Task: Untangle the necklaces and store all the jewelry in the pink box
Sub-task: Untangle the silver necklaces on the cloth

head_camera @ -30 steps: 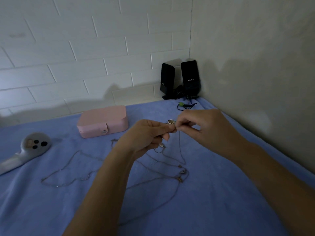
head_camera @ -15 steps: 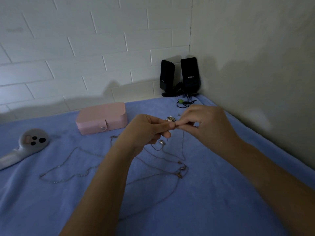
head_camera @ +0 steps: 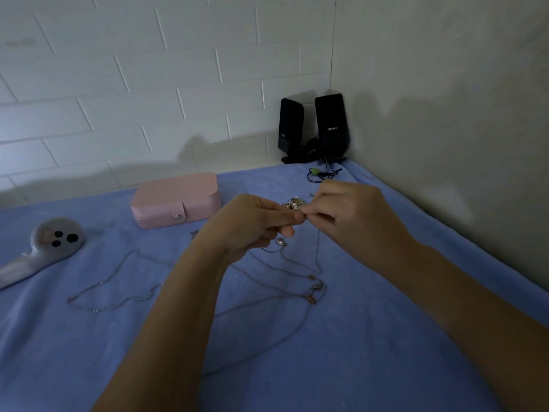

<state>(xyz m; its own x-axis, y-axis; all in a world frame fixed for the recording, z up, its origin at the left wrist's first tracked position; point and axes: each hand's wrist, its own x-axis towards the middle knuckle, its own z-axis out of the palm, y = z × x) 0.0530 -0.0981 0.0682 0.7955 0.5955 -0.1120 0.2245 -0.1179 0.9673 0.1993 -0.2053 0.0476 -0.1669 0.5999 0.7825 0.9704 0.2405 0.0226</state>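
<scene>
My left hand (head_camera: 252, 224) and my right hand (head_camera: 350, 215) meet fingertip to fingertip above the blue blanket, both pinching a thin necklace chain (head_camera: 318, 251) that hangs down from them. A small heart pendant (head_camera: 280, 241) dangles below my left hand. Just behind the fingertips lies a little heap of small jewelry (head_camera: 294, 202). Several tangled chains with pendants (head_camera: 315, 288) spread over the blanket under my arms, and another chain (head_camera: 118, 281) lies to the left. The pink box (head_camera: 176, 200) stands closed, snap fastened, at the back left.
A grey handle-shaped device (head_camera: 50, 245) lies at the far left of the blue blanket (head_camera: 371, 337). Two black speakers (head_camera: 312, 129) with cables and a green plug (head_camera: 315, 173) stand in the wall corner. Walls bound the back and right sides.
Both hands keep pinching the chain at the same spot; the fingers shift only slightly. The view has tilted a little.
</scene>
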